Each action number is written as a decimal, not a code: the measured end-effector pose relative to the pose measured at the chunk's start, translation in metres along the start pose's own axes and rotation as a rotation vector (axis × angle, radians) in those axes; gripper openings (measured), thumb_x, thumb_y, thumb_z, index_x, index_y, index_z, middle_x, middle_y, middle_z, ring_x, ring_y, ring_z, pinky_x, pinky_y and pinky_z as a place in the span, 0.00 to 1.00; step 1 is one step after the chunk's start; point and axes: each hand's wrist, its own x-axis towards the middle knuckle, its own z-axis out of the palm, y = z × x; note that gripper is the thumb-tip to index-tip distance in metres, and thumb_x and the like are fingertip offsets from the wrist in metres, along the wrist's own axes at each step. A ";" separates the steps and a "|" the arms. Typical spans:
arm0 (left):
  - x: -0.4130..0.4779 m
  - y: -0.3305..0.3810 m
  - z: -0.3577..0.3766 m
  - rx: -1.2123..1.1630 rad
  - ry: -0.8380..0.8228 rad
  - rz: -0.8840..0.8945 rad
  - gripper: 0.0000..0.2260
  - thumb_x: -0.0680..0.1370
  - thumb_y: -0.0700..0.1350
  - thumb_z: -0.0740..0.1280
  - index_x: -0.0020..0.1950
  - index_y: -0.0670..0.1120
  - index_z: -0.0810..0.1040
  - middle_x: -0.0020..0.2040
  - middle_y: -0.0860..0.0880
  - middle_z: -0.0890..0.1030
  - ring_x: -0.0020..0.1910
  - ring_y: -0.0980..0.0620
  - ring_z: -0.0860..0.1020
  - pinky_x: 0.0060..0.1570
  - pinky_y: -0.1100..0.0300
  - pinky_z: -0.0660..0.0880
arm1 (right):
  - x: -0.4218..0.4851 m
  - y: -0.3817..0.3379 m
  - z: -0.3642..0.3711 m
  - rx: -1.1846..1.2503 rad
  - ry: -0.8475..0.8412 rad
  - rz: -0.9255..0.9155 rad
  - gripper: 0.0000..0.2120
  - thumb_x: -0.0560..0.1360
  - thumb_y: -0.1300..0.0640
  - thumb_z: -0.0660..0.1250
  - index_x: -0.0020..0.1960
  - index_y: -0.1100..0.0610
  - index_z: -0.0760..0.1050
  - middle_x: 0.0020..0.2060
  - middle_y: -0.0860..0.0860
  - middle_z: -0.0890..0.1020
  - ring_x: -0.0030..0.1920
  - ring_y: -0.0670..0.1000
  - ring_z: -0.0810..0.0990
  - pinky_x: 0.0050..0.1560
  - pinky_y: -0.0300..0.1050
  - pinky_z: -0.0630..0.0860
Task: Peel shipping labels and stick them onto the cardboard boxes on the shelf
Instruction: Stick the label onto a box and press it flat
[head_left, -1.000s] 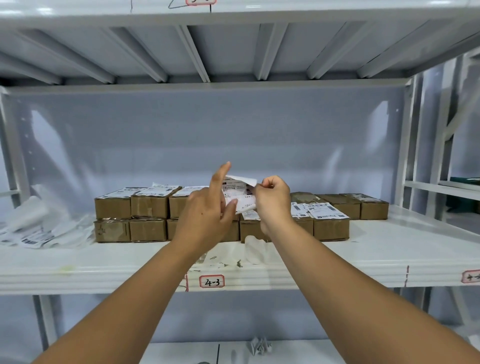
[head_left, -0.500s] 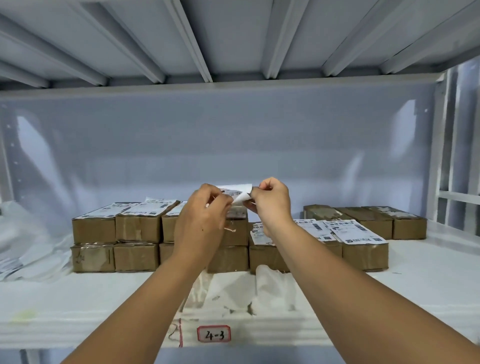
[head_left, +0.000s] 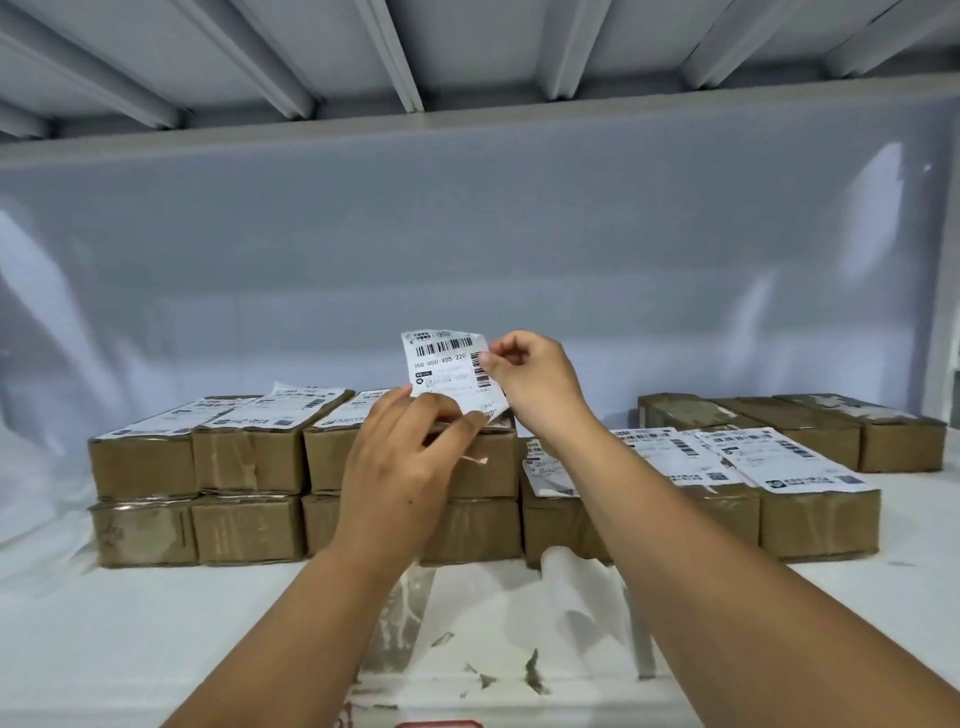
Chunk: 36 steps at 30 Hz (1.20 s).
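White barcoded label (head_left: 447, 369) held upright above brown stacked cardboard boxes (head_left: 249, 457)

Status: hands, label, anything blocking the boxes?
Right hand pinches shipping label, right edge. Left hand pinches its lower edge. Label upright above boxes, not yet stuck. Nothing in the way.
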 end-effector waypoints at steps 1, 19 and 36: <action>-0.001 -0.002 0.001 -0.018 -0.006 -0.039 0.11 0.75 0.38 0.62 0.48 0.40 0.83 0.41 0.43 0.79 0.43 0.48 0.72 0.60 0.50 0.67 | -0.001 0.002 0.001 -0.004 0.012 -0.008 0.08 0.76 0.57 0.68 0.39 0.51 0.74 0.41 0.50 0.82 0.43 0.52 0.82 0.40 0.45 0.78; 0.003 -0.001 0.000 -0.224 -0.167 -0.119 0.15 0.74 0.39 0.58 0.49 0.40 0.83 0.42 0.44 0.81 0.43 0.44 0.76 0.41 0.56 0.75 | -0.009 0.014 -0.005 -0.217 0.041 -0.146 0.03 0.77 0.56 0.65 0.45 0.53 0.74 0.34 0.42 0.74 0.35 0.42 0.73 0.37 0.37 0.72; 0.001 0.001 -0.002 -0.237 -0.231 -0.131 0.14 0.76 0.41 0.58 0.50 0.42 0.83 0.43 0.46 0.81 0.44 0.44 0.78 0.41 0.55 0.76 | -0.010 0.015 -0.005 -0.233 0.052 -0.155 0.03 0.77 0.57 0.65 0.45 0.54 0.73 0.33 0.42 0.73 0.35 0.40 0.71 0.33 0.25 0.65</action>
